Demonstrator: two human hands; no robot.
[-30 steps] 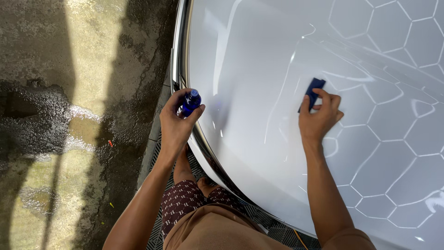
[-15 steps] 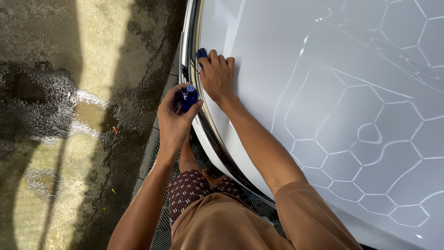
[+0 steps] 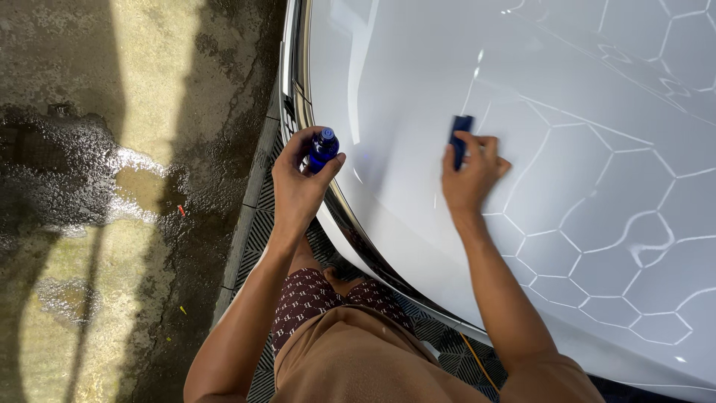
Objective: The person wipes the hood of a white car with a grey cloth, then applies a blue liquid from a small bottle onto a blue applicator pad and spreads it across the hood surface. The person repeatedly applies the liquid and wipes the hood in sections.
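My left hand (image 3: 298,183) grips a small blue bottle (image 3: 323,148), held upright beside the edge of a glossy white car panel (image 3: 418,82). My right hand (image 3: 471,173) presses a small dark blue applicator block (image 3: 459,134) flat against the white panel, fingers spread over it. The panel mirrors a hexagon-patterned ceiling. A dark trim strip (image 3: 350,224) runs along the panel's edge between my two hands.
Wet concrete floor (image 3: 89,224) with puddles and a bright sunlit patch lies on the left. A dark grid floor mat (image 3: 257,224) runs beside the car under my legs. A yellow cord (image 3: 473,358) lies on the mat near my right arm.
My right hand with the applicator block swept from the middle of the panel to its left edge by the bottle, then back out to the right. The left hand stayed about where it was.
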